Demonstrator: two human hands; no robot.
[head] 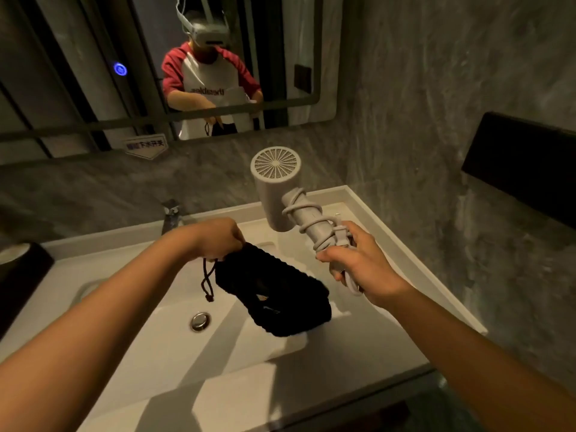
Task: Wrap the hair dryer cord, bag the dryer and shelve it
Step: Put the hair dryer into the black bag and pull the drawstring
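Observation:
My right hand (358,261) grips the handle of a white hair dryer (277,188), held up over the right side of the sink with its rear grille facing me. Its white cord (311,219) is coiled around the handle, and the plug end sits under my fingers. My left hand (218,238) pinches the top edge of a black drawstring bag (274,294), which hangs over the basin. The bag's drawstring (207,282) dangles on its left. Bag and dryer are apart.
A white sink (174,341) with a metal drain (199,321) and a faucet (170,218) lies below. A mirror (93,73) hangs on the grey wall behind. A dark box (523,169) is mounted at right, and a dark object (18,275) sits at left.

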